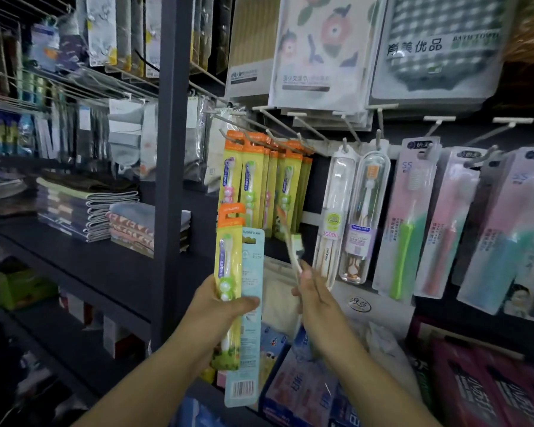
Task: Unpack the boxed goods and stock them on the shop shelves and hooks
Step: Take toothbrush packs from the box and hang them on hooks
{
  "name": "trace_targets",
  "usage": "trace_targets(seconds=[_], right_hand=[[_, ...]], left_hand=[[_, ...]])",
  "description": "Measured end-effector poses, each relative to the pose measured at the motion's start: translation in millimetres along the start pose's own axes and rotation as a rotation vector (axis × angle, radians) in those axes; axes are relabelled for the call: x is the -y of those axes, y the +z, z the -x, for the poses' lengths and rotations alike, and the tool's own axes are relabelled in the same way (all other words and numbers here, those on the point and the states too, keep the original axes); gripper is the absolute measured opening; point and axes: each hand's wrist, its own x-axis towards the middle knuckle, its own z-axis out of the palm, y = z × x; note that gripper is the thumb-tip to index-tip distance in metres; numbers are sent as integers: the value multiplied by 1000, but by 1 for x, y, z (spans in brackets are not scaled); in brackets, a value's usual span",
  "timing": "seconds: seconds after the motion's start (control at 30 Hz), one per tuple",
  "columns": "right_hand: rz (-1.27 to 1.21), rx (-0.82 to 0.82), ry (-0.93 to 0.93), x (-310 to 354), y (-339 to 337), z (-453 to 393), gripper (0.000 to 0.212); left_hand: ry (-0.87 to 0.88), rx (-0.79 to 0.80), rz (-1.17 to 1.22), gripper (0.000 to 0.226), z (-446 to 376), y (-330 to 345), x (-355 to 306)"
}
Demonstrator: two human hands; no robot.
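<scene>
The person stands at the toothbrush hooks, mid-stocking. The left hand [219, 309] grips a small stack of carded packs: a yellow children's toothbrush pack [228, 272] with an orange header in front, and a pale blue carded pack [250, 318] behind it with a barcode at its foot. The right hand [313, 291] pinches a blurred pack [290, 238] by its lower end, tilted up toward the row of matching yellow packs [272, 183] already hanging on the hooks [290, 134]. The two hands are apart, each closed on its own goods.

The step in hand looks like hanging single packs. The next move probably calls for lining the header's hole up with a hook tip and sliding the pack on.

Legible writing is sparse: "BATH TOWEL" on the checked towel bag [444, 47] above, "SS" on the pink toothbrush card [413, 211], and "10000" on the clear toothbrush case [333, 217]. The blue strip on the yellow packs is too blurred to read surely.
</scene>
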Motion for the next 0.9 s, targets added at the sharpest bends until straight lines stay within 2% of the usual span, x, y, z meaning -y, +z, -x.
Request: trace_targets(seconds=[0.13,0.37,0.83,0.9], right_hand=[[122,-26,-2,7,16,-5,43],[73,-140,61,16,40,-15,13],[40,-317,134,30,33,-36,20],[40,-319,137,33,30,-42,15]], left_hand=[[-1,40,-21,34,-8,-23,-6],[20,110,-3,35,-28,-54,-19],[60,183,-50,36,-62,-79,-38],[78,190,-85,37,-68,-80,-41]])
